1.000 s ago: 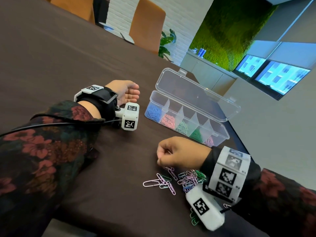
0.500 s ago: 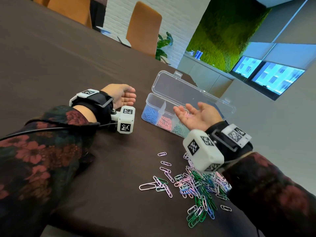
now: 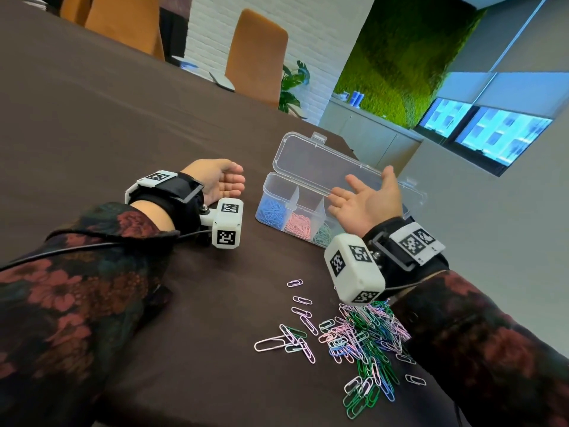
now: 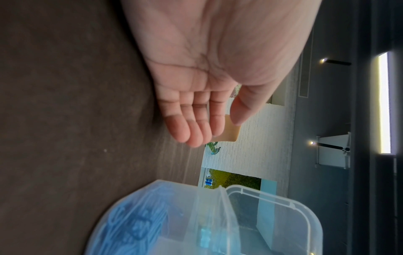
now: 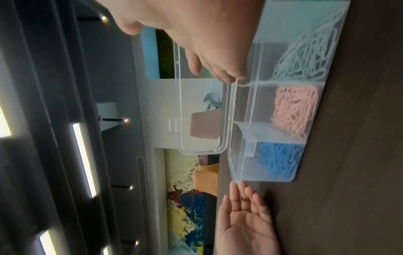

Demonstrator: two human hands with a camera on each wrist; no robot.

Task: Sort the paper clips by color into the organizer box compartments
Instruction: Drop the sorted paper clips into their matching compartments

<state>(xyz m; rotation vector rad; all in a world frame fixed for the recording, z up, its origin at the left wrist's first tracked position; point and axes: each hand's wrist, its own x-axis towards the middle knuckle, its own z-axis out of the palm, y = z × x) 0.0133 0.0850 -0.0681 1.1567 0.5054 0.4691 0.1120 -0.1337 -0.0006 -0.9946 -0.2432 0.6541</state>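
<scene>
- Loose multicoloured paper clips (image 3: 363,343) lie heaped on the dark tabletop (image 3: 123,118), near the clear plastic organizer box (image 3: 278,192).
- Right hand (image 3: 368,201) hovers palm-up over the box, fingers spread, holding nothing.
- Left hand (image 3: 220,180) rests relaxed, empty, left of the box.

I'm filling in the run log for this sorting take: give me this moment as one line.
right hand: open, palm up over organizer box | left hand: open, resting on table | loose clips: unsorted pile

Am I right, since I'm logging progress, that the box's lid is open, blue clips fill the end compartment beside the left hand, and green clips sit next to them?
Not quite. Beside the blue clips sit pink clips, as the head view shows.
</scene>
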